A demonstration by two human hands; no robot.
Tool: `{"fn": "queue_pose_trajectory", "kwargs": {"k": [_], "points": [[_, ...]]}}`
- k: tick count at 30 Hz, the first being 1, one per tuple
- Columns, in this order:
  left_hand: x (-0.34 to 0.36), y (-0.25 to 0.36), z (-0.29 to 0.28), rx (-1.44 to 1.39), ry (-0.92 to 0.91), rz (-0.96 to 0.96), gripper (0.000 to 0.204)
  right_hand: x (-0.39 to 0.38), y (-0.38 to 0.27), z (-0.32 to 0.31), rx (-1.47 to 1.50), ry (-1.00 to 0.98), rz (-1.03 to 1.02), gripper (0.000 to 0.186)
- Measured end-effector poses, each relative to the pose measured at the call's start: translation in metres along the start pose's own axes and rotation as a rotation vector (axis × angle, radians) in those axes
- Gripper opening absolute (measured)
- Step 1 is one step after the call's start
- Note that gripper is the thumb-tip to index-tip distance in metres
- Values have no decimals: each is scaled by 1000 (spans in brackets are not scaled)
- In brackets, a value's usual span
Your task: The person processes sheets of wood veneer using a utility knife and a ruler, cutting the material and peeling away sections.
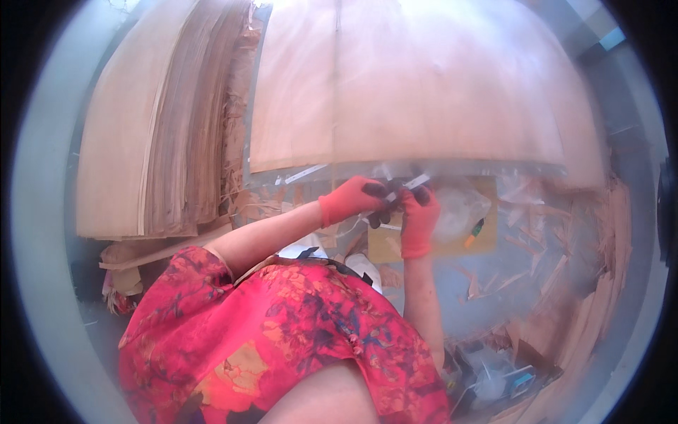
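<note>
In an orange-red glove with dark fingertips, my left hand (354,201) has its fingers closed at the near edge of a large pale wood veneer sheet (431,99). My right hand (419,220), gloved alike, is raised close beside it, its fingers pinched together. A narrow white strip (417,181) sticks out at the right fingertips, and small white bits show between the two hands. Haze and the gloves hide exactly how the strip is gripped. Another white strip (305,174) lies along the sheet's near edge, left of my hands.
A tall stack of veneer sheets (159,134) stands at the left. Torn wood scraps (487,279) litter the floor. A clear plastic bag (462,212) and an orange-and-green marker-like object (474,232) lie right of my hands on a yellowish board (487,247). A container (494,378) sits lower right.
</note>
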State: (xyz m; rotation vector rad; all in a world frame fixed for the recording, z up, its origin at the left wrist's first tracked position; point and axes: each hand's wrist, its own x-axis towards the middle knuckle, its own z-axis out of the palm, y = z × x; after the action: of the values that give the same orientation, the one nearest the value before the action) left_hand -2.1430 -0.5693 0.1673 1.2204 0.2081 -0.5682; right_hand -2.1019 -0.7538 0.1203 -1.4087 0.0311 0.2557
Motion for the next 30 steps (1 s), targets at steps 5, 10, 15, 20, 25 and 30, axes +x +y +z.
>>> {"fn": "queue_pose_trajectory", "kwargs": {"k": [5,10,15,20,25,30], "points": [[21,0,-7,173,48,-58,15,28,-3,-19,86,35,13,16],[56,-11,-48,250,246,78,16,73,-1,-33,-69,76,-106,26],[126,3,-96,222,286,242,16,164,20,-58,-1021,85,-445,85],[188,4,-118,25,306,91,16,211,54,-49,-1439,13,-325,108],[213,4,-134,-46,264,-77,16,222,71,-43,-1481,-37,-296,100],[227,5,-138,-50,273,-140,15,222,79,-45,-1477,-61,-344,92]]}}
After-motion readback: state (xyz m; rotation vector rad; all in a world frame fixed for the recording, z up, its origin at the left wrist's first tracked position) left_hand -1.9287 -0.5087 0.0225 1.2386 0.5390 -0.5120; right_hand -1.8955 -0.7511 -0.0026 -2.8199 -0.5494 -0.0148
